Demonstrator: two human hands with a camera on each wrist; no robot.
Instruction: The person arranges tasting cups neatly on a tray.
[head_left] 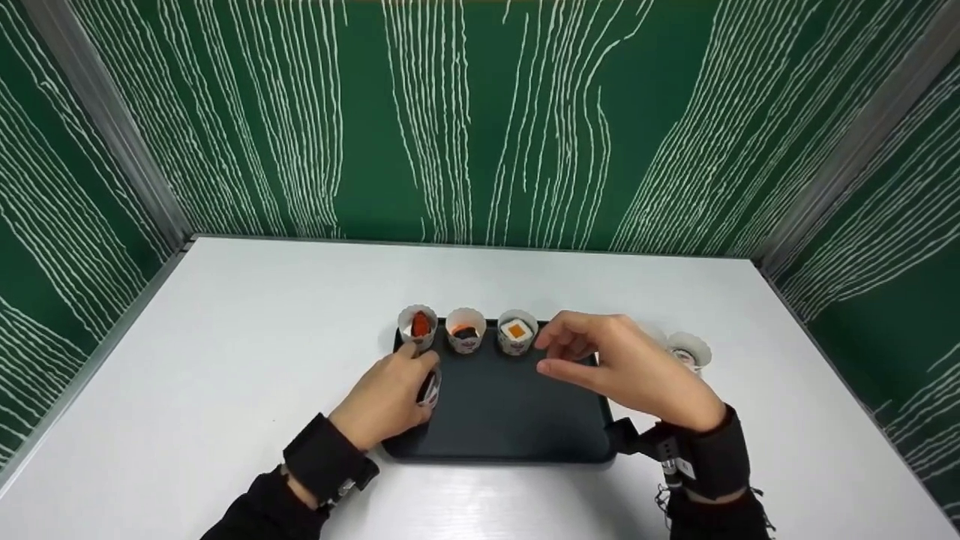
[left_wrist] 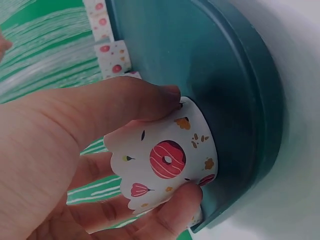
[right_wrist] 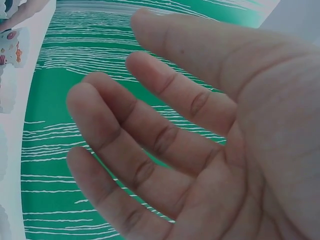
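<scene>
My left hand grips a paper cup with a scalloped rim and a donut print, by its sides, at the left part of the dark tray. Something dark shows inside that cup in the head view. Behind it along the tray's far edge stand a cup with a red piece, a cup with an orange and black piece and a cup with a white piece topped by an orange square. My right hand hovers over the tray's right side, fingers loosely bent, holding nothing.
Another paper cup stands on the white table right of the tray, partly behind the right hand, with a further pale rim beside it. Green walls with white wavy lines enclose the table at the back and sides.
</scene>
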